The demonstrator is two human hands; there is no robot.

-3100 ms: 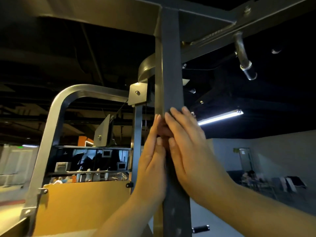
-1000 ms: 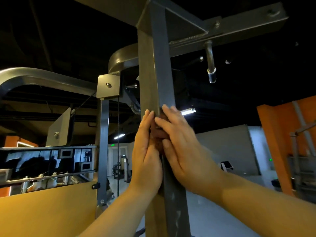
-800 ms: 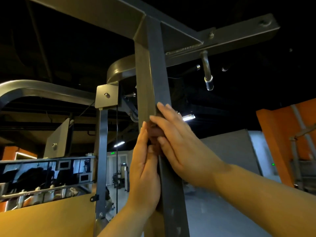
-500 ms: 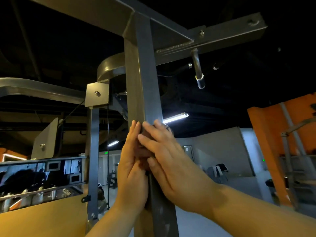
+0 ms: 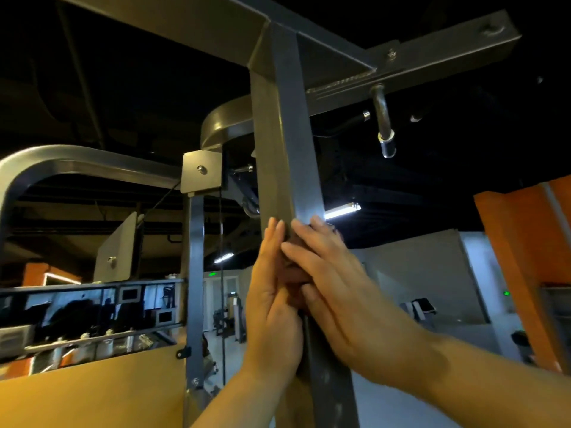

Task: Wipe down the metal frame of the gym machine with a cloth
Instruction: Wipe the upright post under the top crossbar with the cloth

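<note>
A square grey metal post [image 5: 284, 134] of the gym machine rises in front of me to a welded top beam [image 5: 432, 57]. My left hand [image 5: 272, 304] lies flat against the post's left face, fingers straight and pointing up. My right hand [image 5: 340, 298] lies flat over the front and right face, fingers straight. Between the two hands a dark cloth [image 5: 292, 276] is pressed onto the post's front corner. Only a small strip of the cloth shows; the rest is hidden under my palms.
A short bar handle [image 5: 383, 125] hangs from the top beam at the right. To the left are a thin upright [image 5: 196, 273] with a bolted plate [image 5: 200, 171], a curved tube [image 5: 77, 165] and a yellow panel [image 5: 92, 396]. An orange wall [image 5: 525, 257] stands at far right.
Both hands stayed pressed on the cloth and slid it up the post, then back down a little. My view has shifted, so the post sits further right in the frame.
</note>
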